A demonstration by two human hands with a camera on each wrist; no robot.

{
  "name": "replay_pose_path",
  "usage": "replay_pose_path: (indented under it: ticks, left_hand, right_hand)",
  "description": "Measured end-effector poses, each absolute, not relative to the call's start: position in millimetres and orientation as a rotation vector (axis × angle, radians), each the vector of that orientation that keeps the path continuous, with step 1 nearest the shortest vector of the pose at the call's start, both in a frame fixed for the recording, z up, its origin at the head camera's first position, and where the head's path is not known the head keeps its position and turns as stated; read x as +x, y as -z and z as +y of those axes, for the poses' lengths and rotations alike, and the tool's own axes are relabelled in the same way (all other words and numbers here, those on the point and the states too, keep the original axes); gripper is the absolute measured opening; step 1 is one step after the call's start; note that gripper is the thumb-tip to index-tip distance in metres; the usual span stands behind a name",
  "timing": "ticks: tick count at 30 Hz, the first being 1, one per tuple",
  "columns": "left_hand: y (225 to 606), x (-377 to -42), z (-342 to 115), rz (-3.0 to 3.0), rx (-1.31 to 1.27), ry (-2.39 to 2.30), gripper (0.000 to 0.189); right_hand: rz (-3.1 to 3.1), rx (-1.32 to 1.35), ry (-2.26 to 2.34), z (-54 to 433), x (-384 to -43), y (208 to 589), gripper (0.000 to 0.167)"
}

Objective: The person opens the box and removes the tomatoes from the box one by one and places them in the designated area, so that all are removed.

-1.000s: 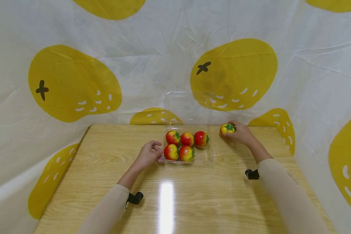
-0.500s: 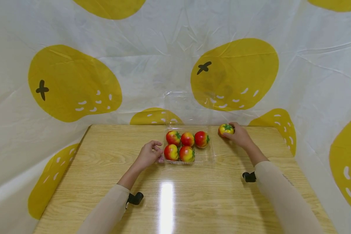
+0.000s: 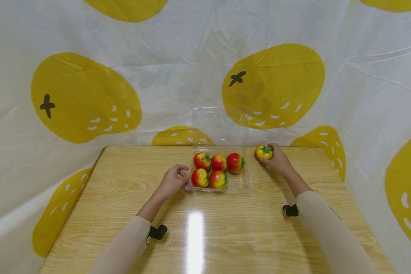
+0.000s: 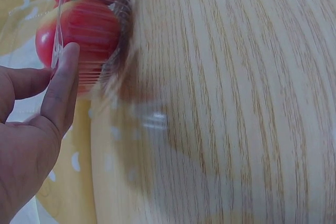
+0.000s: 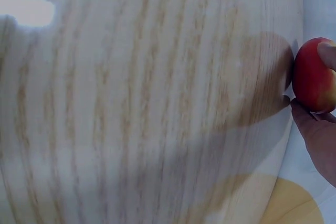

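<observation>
A clear plastic clamshell container (image 3: 238, 184) stands near the table's back edge with its lid (image 3: 219, 125) raised. Inside sit several red-and-yellow tomatoes (image 3: 219, 179) with green leafy tops, three in the back row and two in front; the front right spot holds none. My left hand (image 3: 172, 180) pinches the container's left rim between thumb and fingers, as the left wrist view shows. To the right of the container, my right hand (image 3: 279, 160) grips another tomato (image 3: 263, 152), its green top turned toward the head camera. In the right wrist view, that tomato (image 5: 312, 77) shows its red side.
The wooden table (image 3: 130, 243) ends at a white curtain (image 3: 178, 87) printed with large yellow fruit, close behind the lid. Bright glare (image 3: 195, 243) lies on the front of the tabletop. A black wrist camera (image 3: 157, 232) hangs at the left sleeve.
My right hand has shifted slightly left toward the container with its tomato, whose green top has turned more into view. The left hand stays at the rim.
</observation>
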State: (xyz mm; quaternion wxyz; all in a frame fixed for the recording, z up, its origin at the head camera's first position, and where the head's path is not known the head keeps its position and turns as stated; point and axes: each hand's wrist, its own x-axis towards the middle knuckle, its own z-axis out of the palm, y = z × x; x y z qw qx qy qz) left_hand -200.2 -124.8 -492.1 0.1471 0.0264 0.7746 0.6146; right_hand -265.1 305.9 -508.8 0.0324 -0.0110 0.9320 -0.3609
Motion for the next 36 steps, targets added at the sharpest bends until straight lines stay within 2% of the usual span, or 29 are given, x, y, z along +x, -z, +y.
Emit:
replay_pose_path:
  ticks: [23, 36]
  left_hand:
    - [493.8, -201.1, -125.7, 2.247, 0.082, -1.765, 0.037]
    - [494.0, -201.1, -126.2, 2.271, 0.117, -1.735, 0.037]
  right_hand:
    - [2.849, -0.020, 1.083, 301.0, -264.9, 510.1, 0.091]
    - [2.868, -0.043, 1.076, 300.5, -262.6, 509.6, 0.087]
